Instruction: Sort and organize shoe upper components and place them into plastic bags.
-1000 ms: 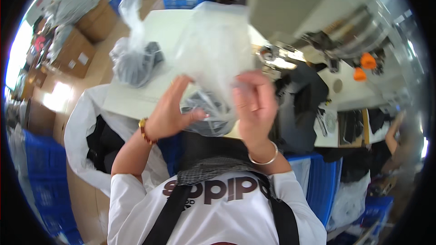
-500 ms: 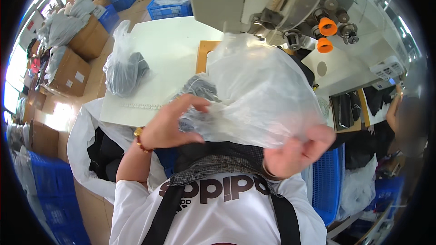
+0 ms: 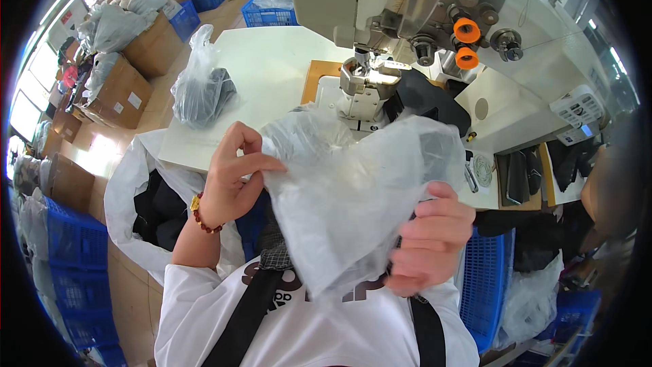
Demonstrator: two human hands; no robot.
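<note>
A cloudy clear plastic bag hangs in front of my chest, between both hands. My left hand, with a beaded bracelet at its wrist, pinches the bag's left edge between thumb and fingers. On the other side, my right hand has its fingers curled at the bag's right edge; they are slightly blurred. Greyish contents show faintly through the bag's upper left part. Just beyond the bag stands the metal head of a sewing machine, with dark fabric beside it.
Another tied plastic bag with dark contents sits on the white table. Orange-capped tension knobs are on the machine. A white sack of black pieces stands left, a blue basket right. Cartons line the floor.
The bag has come down and toward me, uncovering the sewing machine head. My left hand has gone from spread fingers to a pinch on the bag; the right hand has moved slightly lower.
</note>
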